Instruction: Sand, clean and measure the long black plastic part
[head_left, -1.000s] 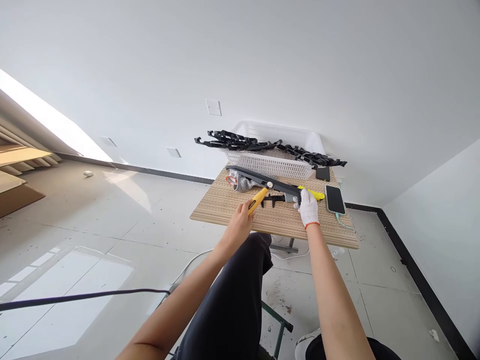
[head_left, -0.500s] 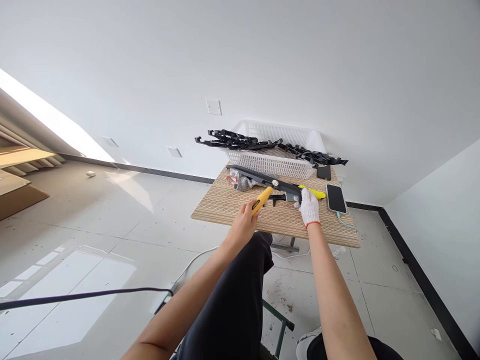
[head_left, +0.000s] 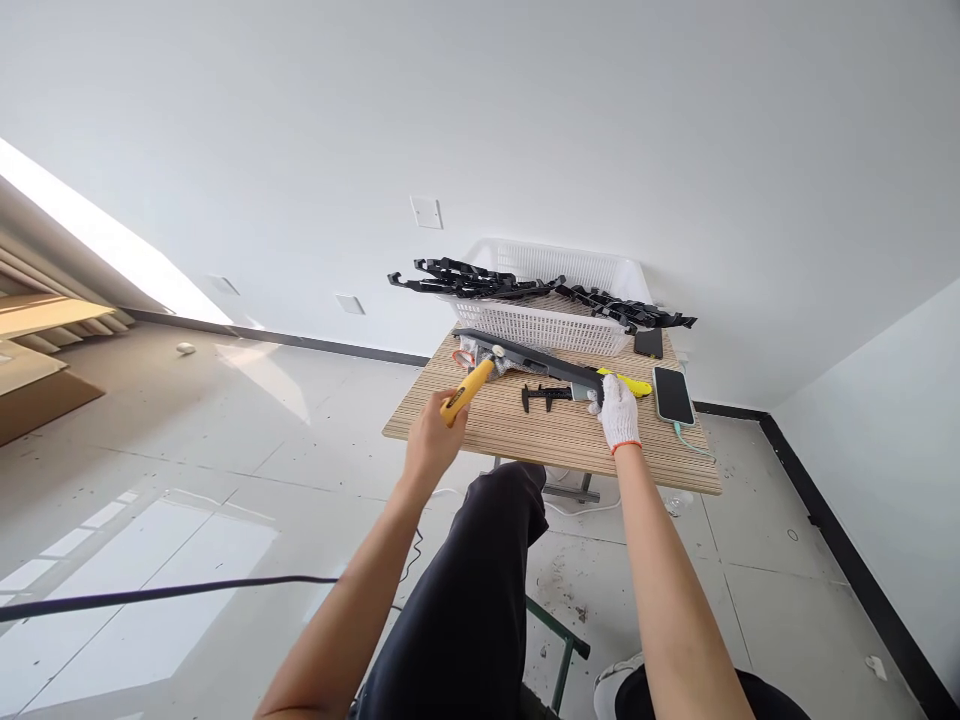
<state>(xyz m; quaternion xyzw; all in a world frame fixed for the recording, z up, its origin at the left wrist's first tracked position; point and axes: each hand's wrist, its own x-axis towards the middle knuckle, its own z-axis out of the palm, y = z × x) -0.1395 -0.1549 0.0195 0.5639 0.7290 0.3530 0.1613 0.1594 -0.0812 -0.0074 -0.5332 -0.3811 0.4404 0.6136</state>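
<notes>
My bare left hand (head_left: 435,435) is closed around a yellow-handled tool (head_left: 466,390) with a small pale round head. That head lies against the left part of a long black plastic strip (head_left: 536,358). My right hand (head_left: 618,408), in a white knit glove with an orange cuff, grips the strip's right end. The strip slants above the table, its left end over a grey cloth-like bundle (head_left: 510,362) with an orange edge. Below it rests a black caliper (head_left: 546,394), partly hidden near my glove. A bright yellow object (head_left: 636,387) shows behind my right hand.
A white plastic basket (head_left: 540,327) heaped with black plastic parts (head_left: 472,280) stands at the back of the wooden table (head_left: 442,420). On the right lie a phone (head_left: 673,395) with a cable and a second dark phone-like object (head_left: 649,343). My knee is under the front edge.
My left hand has slid the yellow-handled tool leftward along the strip, from near its middle to its left part. My right hand and the strip have stayed almost still.
</notes>
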